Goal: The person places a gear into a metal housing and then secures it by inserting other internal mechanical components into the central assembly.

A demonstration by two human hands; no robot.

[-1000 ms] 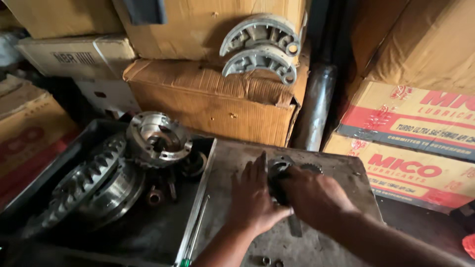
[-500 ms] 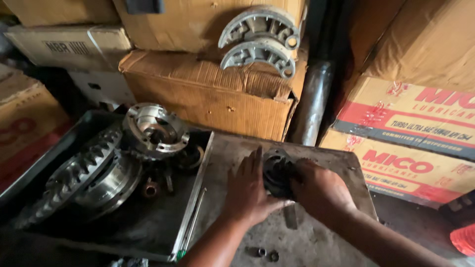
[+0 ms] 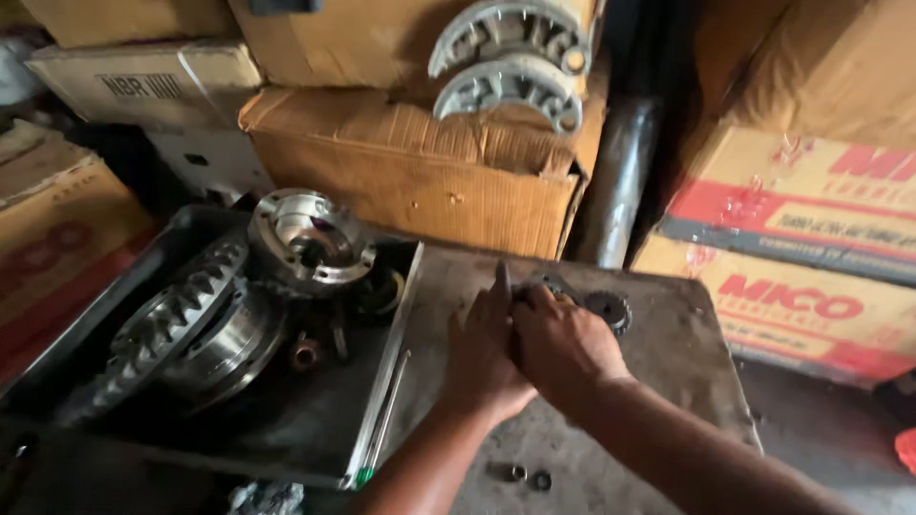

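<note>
Both hands are down together on the bench (image 3: 668,381), and the grip is tight: the right hand (image 3: 563,345) is curled over a dark toothed gear (image 3: 608,309), fingers folded down on it, while the left hand (image 3: 485,355) presses in alongside, its fingers stretched forward and touching the same cluster of metal. How much of the part each hand actually pinches is hidden under the knuckles. The gear sits near the far middle of the grey, grimy bench plate, its teeth just peeking out beyond the right hand's fingers.

Nearer the camera, two small dark rings (image 3: 528,474) lie loose on the bench, well apart from the hands.

Off to the left, a black metal tray (image 3: 286,429) butts against the bench edge. In it, a big ring gear (image 3: 162,329) with slanted teeth leans on a shiny round housing (image 3: 229,339), and behind them stands a bright flanged hub (image 3: 310,238) with bolt holes. A small rusty bush (image 3: 305,355) sits between them on the tray floor. A thin rod (image 3: 386,420) lies along the tray's right rim.

Behind it all, worn brown cardboard boxes (image 3: 410,181) are stacked up, with two curved grey brake shoes (image 3: 510,62) resting on top. A dark pipe (image 3: 618,181) stands upright between the boxes, and red-and-tan cartons (image 3: 811,229) fill the right side.
</note>
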